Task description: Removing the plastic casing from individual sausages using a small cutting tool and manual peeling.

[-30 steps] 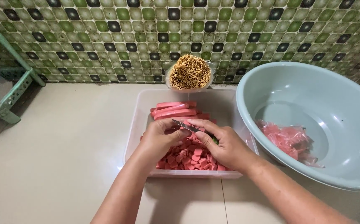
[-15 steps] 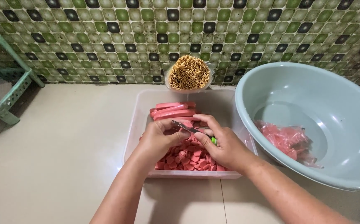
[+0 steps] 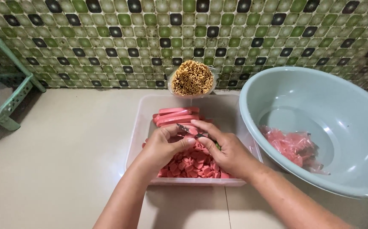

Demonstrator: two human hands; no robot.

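My left hand (image 3: 163, 145) grips a pink sausage over a clear plastic tub (image 3: 138, 135). My right hand (image 3: 228, 149) holds a small knife (image 3: 189, 129) with a green handle, its blade against the sausage between my hands. Several whole pink sausages (image 3: 175, 116) lie at the tub's far end. A heap of cut sausage pieces (image 3: 192, 163) fills the near end beneath my hands.
A bundle of wooden skewers (image 3: 191, 78) stands upright behind the tub against the green tiled wall. A large pale blue basin (image 3: 277, 93) at right holds crumpled pink wrappers (image 3: 295, 146). A green plastic rack (image 3: 1, 80) stands at far left on the beige tiled floor.
Both hands stay over the tub with only slight shifts; the knife blade has moved a little against the sausage.
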